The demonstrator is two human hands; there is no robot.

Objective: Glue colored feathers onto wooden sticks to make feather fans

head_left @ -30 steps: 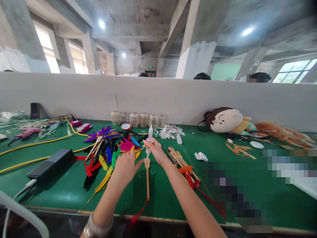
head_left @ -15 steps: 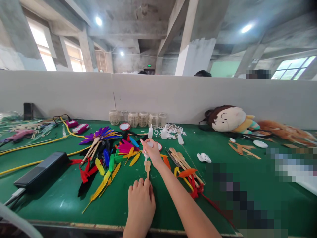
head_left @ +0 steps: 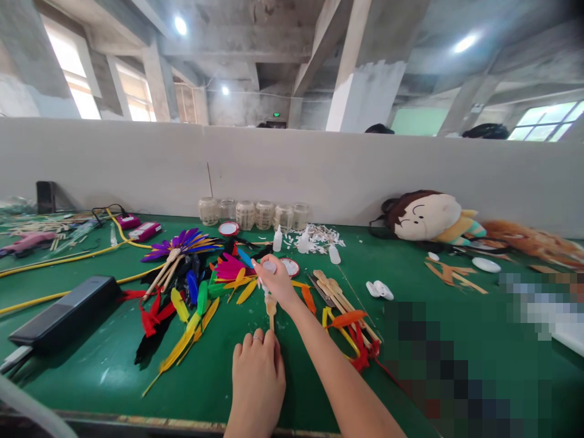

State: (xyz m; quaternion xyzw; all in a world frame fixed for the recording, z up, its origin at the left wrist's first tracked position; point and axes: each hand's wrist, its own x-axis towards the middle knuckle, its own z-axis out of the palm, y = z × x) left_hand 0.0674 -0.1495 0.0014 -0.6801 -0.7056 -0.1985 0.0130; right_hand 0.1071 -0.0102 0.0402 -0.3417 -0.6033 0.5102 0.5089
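My left hand [head_left: 258,374] is closed around the handle of a flat wooden stick [head_left: 271,310] with a shaped head, which points away from me. My right hand [head_left: 280,287] grips a small squeeze bottle [head_left: 269,266] upside down. The bottle's nozzle is at the stick's head; whether it touches I cannot tell, and the fingers hide most of the bottle. Just left of the right hand lie yellow feathers [head_left: 247,292] and magenta feathers [head_left: 233,267]. To its right lies a bundle of wooden sticks [head_left: 340,295] with orange feathers and red ribbon.
Behind stand several glass jars [head_left: 245,214], squeeze bottles [head_left: 277,238] and scattered white bits [head_left: 325,236]. A purple feather fan [head_left: 182,244] and a black power adapter [head_left: 64,316] with yellow cables are on the left. A plush doll [head_left: 424,216] lies at the back right.
The camera view has shifted slightly. My right hand has tipped a little lower over the stick's head, still holding the bottle. My left hand keeps its hold on the stick.
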